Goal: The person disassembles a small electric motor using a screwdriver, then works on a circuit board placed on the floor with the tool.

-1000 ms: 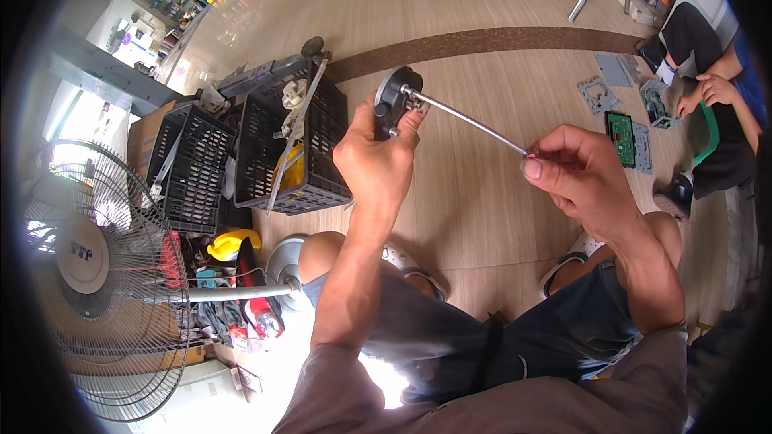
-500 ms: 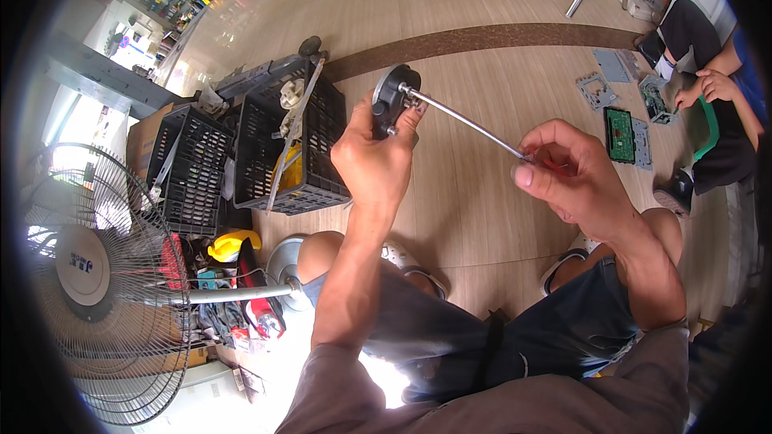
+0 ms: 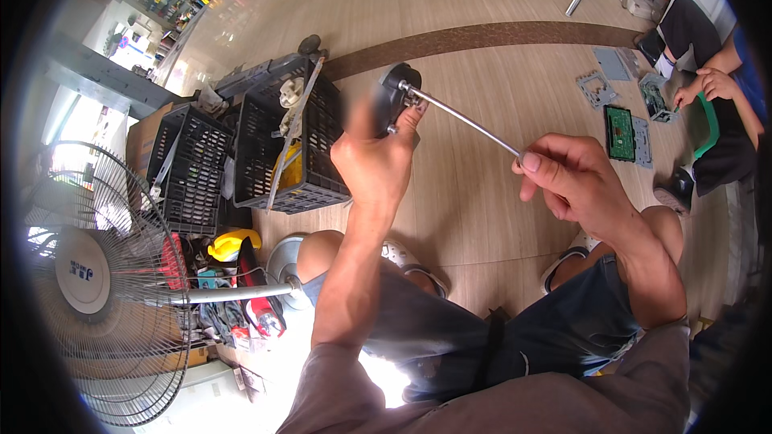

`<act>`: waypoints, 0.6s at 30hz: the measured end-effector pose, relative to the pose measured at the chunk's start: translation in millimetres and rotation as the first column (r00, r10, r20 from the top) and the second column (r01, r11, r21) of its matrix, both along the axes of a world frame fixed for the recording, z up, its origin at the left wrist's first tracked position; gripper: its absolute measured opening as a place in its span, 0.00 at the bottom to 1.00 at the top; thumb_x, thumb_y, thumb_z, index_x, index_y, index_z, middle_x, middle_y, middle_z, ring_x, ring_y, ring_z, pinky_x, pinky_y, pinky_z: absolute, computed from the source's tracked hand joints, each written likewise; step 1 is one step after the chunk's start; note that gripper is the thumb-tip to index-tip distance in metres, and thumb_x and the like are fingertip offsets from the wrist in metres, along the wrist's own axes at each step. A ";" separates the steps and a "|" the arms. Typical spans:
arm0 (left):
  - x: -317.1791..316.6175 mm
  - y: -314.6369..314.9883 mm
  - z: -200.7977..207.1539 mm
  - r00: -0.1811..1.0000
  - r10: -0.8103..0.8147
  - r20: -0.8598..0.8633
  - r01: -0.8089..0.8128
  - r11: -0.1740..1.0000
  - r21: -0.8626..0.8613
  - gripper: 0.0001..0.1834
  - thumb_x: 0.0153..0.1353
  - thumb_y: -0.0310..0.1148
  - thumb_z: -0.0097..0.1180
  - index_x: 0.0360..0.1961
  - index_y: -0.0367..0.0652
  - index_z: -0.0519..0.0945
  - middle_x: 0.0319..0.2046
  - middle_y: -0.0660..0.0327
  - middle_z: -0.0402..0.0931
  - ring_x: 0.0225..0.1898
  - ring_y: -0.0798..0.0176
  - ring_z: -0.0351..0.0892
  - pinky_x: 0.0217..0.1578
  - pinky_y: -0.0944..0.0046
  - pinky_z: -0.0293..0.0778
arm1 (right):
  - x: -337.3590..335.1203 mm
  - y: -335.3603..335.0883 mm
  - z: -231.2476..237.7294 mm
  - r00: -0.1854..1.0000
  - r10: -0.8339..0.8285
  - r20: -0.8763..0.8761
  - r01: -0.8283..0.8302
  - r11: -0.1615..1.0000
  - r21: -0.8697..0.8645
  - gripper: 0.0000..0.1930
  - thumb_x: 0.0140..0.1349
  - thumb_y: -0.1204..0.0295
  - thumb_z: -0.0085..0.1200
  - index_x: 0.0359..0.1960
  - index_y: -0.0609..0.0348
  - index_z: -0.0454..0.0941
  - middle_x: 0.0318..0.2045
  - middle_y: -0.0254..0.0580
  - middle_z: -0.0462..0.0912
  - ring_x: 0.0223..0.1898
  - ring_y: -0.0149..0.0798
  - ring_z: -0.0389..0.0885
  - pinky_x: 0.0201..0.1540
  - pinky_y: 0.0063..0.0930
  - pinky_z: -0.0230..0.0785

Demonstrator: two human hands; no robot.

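My left hand [image 3: 374, 165] is raised in front of me, its fingers closed round a small black rounded part [image 3: 392, 90] with bits of metal on it. Part of that hand and of the black piece is blurred. A screwdriver [image 3: 470, 122] with a long thin metal shaft slants between my hands, its far end against the face of the black part. My right hand [image 3: 575, 181] pinches its near end between thumb and fingers; the handle is hidden in the grip. Both hands are held above my knees, over the floor.
Two black plastic crates [image 3: 301, 153] stand at the left, behind a floor fan [image 3: 84, 273]. Tools and a yellow object [image 3: 233, 245] lie near the fan's base. On the right, a person [image 3: 716, 88] sits beside a green circuit board [image 3: 619, 133] and grey metal plates [image 3: 611, 64].
The fingers of my right hand have rolled round the screwdriver's handle, the thumb now higher, and the red seen there is covered. My left hand and the black part stay almost still.
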State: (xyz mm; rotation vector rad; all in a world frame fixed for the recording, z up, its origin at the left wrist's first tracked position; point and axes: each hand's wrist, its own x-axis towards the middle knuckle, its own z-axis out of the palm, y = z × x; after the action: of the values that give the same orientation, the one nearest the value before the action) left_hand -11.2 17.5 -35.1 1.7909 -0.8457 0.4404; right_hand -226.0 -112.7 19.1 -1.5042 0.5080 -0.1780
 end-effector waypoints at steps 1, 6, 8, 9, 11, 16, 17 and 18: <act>-0.3 -0.7 -0.3 1.000 0.001 -0.003 -0.001 1.000 0.007 0.17 0.49 0.36 0.77 0.38 0.41 0.85 0.19 0.55 0.81 0.17 0.63 0.77 0.23 0.64 0.74 | -0.6 -0.3 0.5 1.000 0.004 -0.012 -0.003 1.000 0.016 0.16 0.68 0.60 0.58 0.39 0.64 0.80 0.23 0.33 0.80 0.18 0.20 0.68 0.20 0.17 0.60; -1.0 -1.7 -0.2 0.999 0.028 0.021 -0.029 0.999 0.027 0.18 0.48 0.36 0.77 0.39 0.41 0.85 0.20 0.55 0.81 0.17 0.63 0.78 0.23 0.64 0.75 | 1.0 1.7 2.9 1.000 -0.012 -0.026 0.011 1.000 -0.027 0.16 0.68 0.60 0.58 0.39 0.64 0.79 0.23 0.32 0.78 0.20 0.19 0.68 0.22 0.16 0.61; -2.6 -1.8 1.7 0.999 0.012 -0.036 -0.011 0.999 0.033 0.19 0.48 0.36 0.77 0.39 0.41 0.85 0.21 0.55 0.82 0.18 0.63 0.79 0.24 0.63 0.75 | 0.6 2.0 1.4 0.999 -0.019 -0.027 0.017 0.997 -0.072 0.15 0.67 0.61 0.60 0.40 0.64 0.79 0.23 0.31 0.78 0.22 0.19 0.69 0.25 0.16 0.63; -2.5 -2.1 1.4 0.999 0.011 -0.036 -0.010 0.999 0.033 0.19 0.48 0.36 0.77 0.39 0.41 0.85 0.21 0.55 0.82 0.18 0.63 0.79 0.24 0.63 0.75 | 0.1 2.4 -3.1 0.998 -0.037 0.049 0.045 0.984 -0.172 0.15 0.66 0.62 0.61 0.40 0.65 0.78 0.24 0.31 0.78 0.24 0.20 0.71 0.28 0.17 0.65; -1.3 -1.9 0.5 1.000 0.017 0.002 -0.017 0.999 0.029 0.19 0.48 0.35 0.77 0.40 0.42 0.85 0.21 0.56 0.82 0.19 0.63 0.79 0.25 0.64 0.76 | -0.1 1.4 -7.0 0.991 -0.044 0.126 0.077 0.961 -0.266 0.15 0.64 0.63 0.63 0.40 0.65 0.78 0.25 0.31 0.78 0.27 0.21 0.72 0.31 0.17 0.66; -2.9 -1.0 3.1 1.000 0.019 -0.009 -0.019 0.999 0.029 0.19 0.48 0.35 0.77 0.41 0.42 0.85 0.23 0.56 0.83 0.20 0.63 0.81 0.26 0.64 0.76 | -1.3 0.0 -3.1 1.000 -0.015 0.004 0.016 0.980 -0.199 0.15 0.64 0.64 0.63 0.37 0.66 0.79 0.25 0.31 0.77 0.29 0.22 0.72 0.33 0.18 0.66; -3.7 -0.8 3.9 0.999 0.017 -0.034 -0.016 0.999 0.034 0.19 0.48 0.36 0.77 0.41 0.43 0.85 0.24 0.55 0.83 0.21 0.62 0.82 0.26 0.63 0.76 | -1.7 0.2 -1.4 1.000 -0.006 -0.017 0.003 0.983 -0.184 0.15 0.64 0.63 0.62 0.37 0.66 0.79 0.24 0.31 0.77 0.28 0.22 0.72 0.32 0.18 0.66; -3.2 -0.8 3.3 0.999 0.017 -0.035 -0.016 0.999 0.034 0.19 0.48 0.36 0.77 0.41 0.43 0.85 0.24 0.55 0.83 0.21 0.62 0.82 0.26 0.63 0.76 | -1.3 1.1 0.3 1.000 0.007 -0.029 -0.011 0.988 -0.156 0.16 0.66 0.62 0.60 0.36 0.66 0.79 0.23 0.31 0.77 0.27 0.22 0.72 0.31 0.18 0.65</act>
State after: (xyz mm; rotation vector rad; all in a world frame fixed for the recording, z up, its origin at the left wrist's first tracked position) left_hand -14.4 16.7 -31.8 1.8330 -0.8187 0.4068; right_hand -227.3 -111.5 19.4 -1.6641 0.5199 -0.1931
